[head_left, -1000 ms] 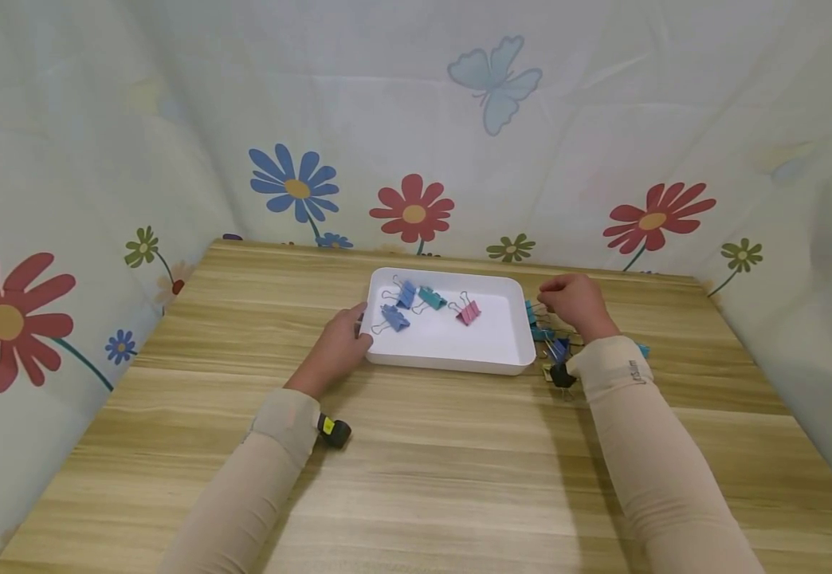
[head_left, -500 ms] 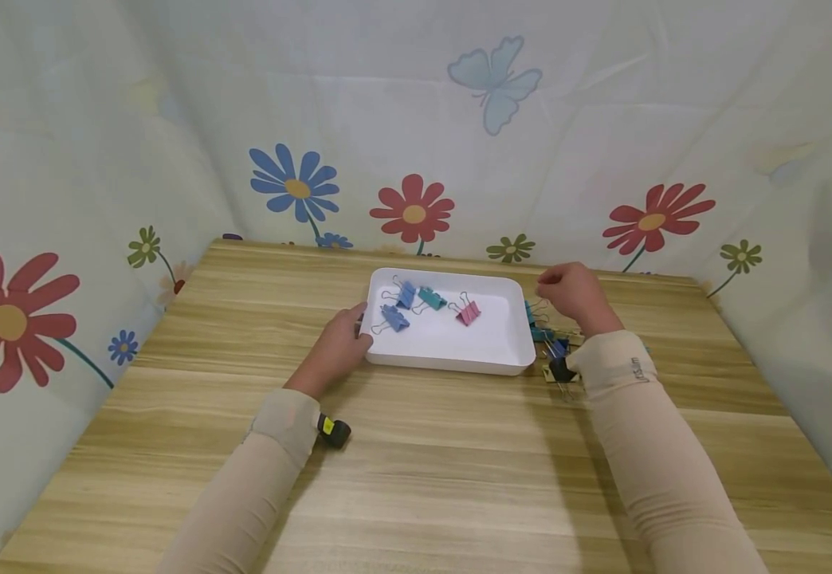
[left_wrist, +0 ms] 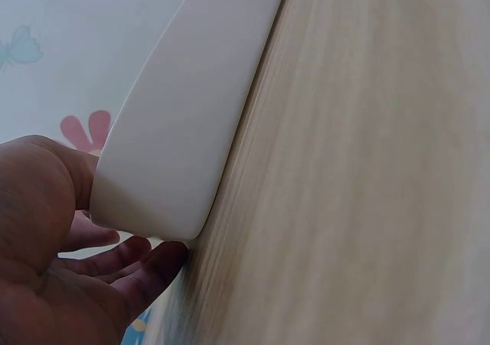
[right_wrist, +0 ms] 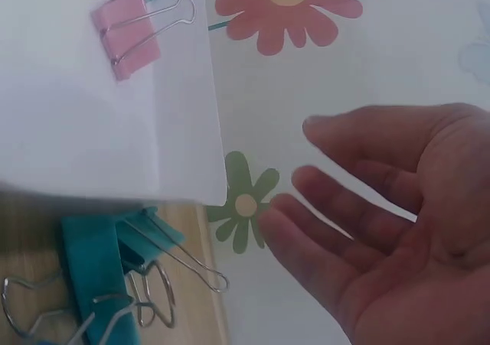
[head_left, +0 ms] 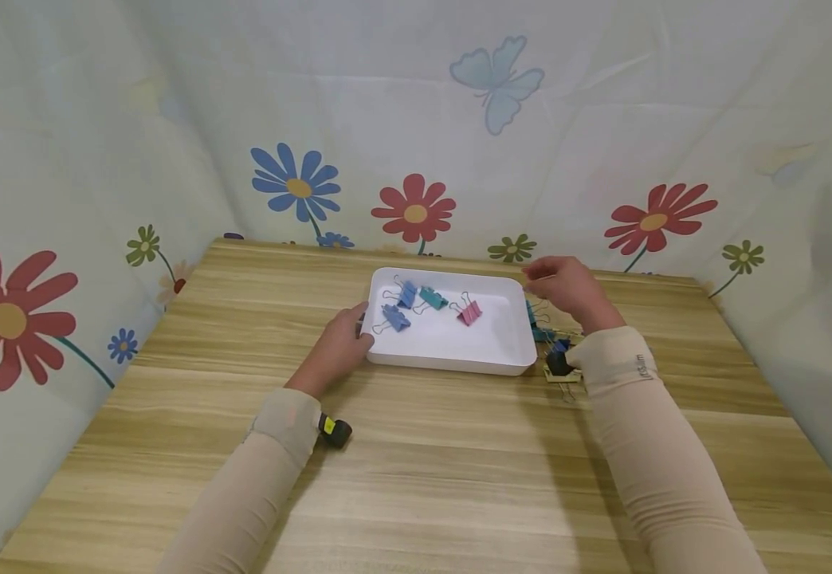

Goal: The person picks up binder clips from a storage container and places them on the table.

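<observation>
Clips [head_left: 469, 313] in and beside tray [head_left: 433, 344]

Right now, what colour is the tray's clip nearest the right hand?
Pink. That binder clip shows best in the right wrist view.

In the head view's right half, a black wrist camera [head_left: 558, 363] partly hides binder clips [head_left: 543, 335]; the right sleeve's [head_left: 611, 363] lettering [head_left: 641, 366] is too small to read. The left wrist view's top edge cuts off the white tray [left_wrist: 184, 108].
</observation>
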Tool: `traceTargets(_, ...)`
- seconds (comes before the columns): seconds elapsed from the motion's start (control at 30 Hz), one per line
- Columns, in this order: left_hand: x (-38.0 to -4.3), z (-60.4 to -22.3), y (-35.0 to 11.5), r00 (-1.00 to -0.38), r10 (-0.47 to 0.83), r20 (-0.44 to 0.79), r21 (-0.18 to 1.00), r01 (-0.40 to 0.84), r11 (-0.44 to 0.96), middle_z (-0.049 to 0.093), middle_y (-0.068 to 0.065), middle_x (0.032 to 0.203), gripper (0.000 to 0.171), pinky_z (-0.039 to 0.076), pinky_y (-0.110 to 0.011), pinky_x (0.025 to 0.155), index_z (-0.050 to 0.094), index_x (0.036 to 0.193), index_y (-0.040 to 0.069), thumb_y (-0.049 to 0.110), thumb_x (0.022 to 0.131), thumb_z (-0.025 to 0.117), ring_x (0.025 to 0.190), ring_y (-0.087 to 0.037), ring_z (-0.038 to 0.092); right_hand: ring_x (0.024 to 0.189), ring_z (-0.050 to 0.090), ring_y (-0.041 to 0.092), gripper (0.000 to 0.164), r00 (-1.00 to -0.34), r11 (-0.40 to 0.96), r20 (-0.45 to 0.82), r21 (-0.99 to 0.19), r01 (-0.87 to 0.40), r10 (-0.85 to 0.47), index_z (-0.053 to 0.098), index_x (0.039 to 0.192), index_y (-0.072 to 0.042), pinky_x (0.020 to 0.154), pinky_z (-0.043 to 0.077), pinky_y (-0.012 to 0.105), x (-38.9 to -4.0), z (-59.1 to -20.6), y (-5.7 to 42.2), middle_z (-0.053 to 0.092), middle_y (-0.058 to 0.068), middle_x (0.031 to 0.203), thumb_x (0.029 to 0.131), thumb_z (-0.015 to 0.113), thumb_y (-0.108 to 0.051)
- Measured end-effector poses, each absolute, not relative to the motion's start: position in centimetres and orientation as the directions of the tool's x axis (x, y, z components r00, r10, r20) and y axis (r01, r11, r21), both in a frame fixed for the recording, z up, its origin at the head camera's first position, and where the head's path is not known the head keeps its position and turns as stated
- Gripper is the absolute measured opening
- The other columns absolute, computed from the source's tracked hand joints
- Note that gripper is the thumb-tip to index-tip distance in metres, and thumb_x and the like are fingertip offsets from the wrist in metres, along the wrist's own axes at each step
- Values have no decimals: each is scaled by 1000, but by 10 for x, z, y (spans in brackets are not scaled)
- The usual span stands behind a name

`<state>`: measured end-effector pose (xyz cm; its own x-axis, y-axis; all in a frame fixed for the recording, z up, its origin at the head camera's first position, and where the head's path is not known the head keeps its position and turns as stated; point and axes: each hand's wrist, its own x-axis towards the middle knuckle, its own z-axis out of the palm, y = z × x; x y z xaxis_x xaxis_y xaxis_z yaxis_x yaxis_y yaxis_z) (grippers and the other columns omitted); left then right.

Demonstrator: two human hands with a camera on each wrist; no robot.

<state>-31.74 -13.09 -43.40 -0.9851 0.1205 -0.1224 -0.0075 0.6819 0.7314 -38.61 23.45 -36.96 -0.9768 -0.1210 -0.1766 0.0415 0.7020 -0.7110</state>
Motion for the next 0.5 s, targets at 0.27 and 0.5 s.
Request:
traceTargets(0.27,-317,-433,-131,-985,120,-123,733,-8,680,41,-18,147,66,35,-45,114,25,153,4,14,92,48,130,-28,45,124,50,32,46,-960,581,-197,-812,47,-198,52,136,-10,108,41,53,-393,-376,232,51,14,138,93,63,-19)
traceTargets(0.5,-318,-436,-131,-985,120,-122,733,-8,680,41,-17,148,66,34,-45,115,25,153,5,15,92,48,133,-28,44,126,49,33,45,-948,483,-205,-873,64,-244,51,137,-8,111,38,52,-399,-384,227,48,17,142,94,60,-14)
